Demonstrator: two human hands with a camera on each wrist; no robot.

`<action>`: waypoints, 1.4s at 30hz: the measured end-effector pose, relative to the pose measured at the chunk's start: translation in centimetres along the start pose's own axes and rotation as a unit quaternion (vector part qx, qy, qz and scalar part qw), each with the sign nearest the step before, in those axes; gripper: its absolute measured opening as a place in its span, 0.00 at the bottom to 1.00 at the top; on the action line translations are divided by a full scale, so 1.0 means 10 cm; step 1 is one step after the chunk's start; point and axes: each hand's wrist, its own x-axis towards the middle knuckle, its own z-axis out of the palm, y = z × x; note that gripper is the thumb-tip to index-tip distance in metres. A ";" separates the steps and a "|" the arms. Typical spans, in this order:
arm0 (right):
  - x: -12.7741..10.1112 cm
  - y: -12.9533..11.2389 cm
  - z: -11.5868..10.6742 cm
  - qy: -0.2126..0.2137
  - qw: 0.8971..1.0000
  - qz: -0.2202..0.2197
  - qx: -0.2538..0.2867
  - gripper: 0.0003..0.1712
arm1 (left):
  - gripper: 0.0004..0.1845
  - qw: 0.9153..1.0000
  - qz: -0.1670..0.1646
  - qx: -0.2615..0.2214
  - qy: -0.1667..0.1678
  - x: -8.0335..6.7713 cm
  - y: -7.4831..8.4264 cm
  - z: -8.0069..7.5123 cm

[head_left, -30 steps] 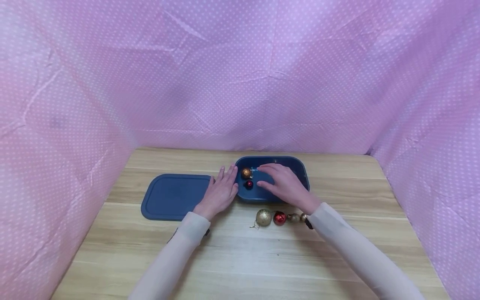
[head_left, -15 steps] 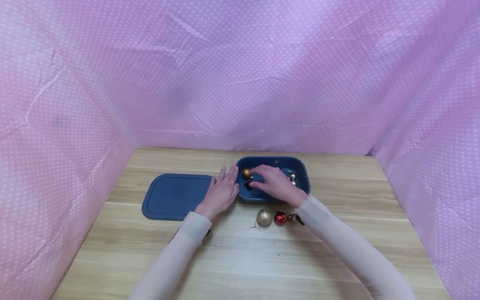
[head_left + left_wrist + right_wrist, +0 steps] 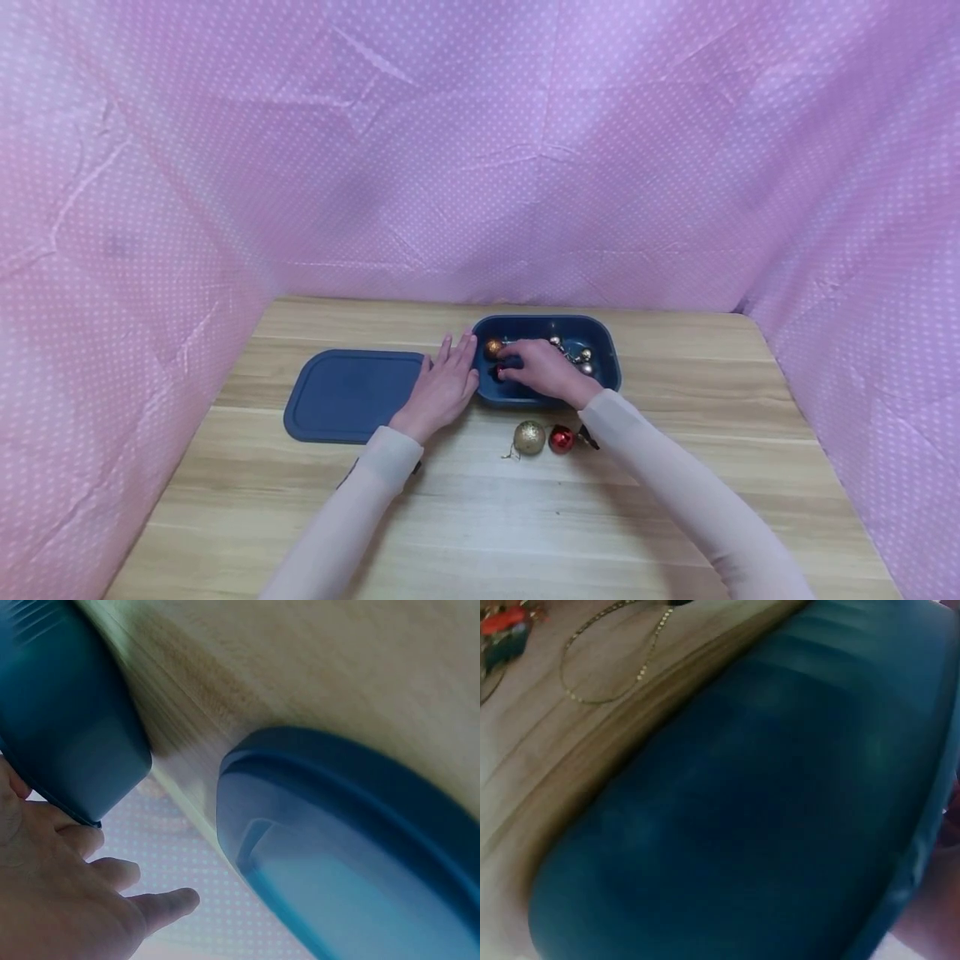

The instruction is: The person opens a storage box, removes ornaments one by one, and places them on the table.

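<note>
My left hand [image 3: 441, 390] rests straight-fingered against the left end of a dark blue box [image 3: 551, 403]; the left wrist view shows its fingers [image 3: 75, 838] along the rim. Inside the box, my right hand [image 3: 546, 369] reaches to the left end, thumb and fingers curled at a small dark red Christmas ball [image 3: 498, 372] and mostly covering it. An orange-gold ball [image 3: 492, 348] lies just beyond the fingertips. Several small gold and silvery balls [image 3: 586, 355] sit at the box's right side. In the right wrist view, the box wall [image 3: 727, 810] hides most of that hand.
A flat blue lid [image 3: 348, 396] lies left of the box, beside the left hand. In front of the box are a glittery gold ball [image 3: 529, 437] and a shiny red ball [image 3: 561, 439], with more partly hidden by the right wrist. Pink dotted cloth [image 3: 510, 208] surrounds the wooden table.
My right hand has moved left and lower inside the box, its fingers closing in on the small dark red ball. More balls at the box's right side are uncovered. The left hand stays put.
</note>
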 end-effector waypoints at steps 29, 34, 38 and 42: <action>0.06 0.01 0.10 -0.029 0.999 -0.008 -0.031 0.15 | 0.33 1.000 -0.003 -0.001 -0.001 -0.02 0.02 0.01; 0.02 0.00 0.02 -0.018 1.000 -0.006 -0.024 0.15 | 0.33 1.000 -0.002 0.000 -0.002 -0.02 0.01 0.01; -0.04 -0.01 -0.06 -0.009 1.000 0.000 -0.015 0.15 | 0.33 1.000 -0.003 -0.005 -0.001 -0.02 0.01 0.01; -0.12 -0.03 -0.16 0.007 1.000 0.005 -0.004 0.15 | 0.34 1.000 -0.006 -0.007 -0.002 -0.02 0.01 0.00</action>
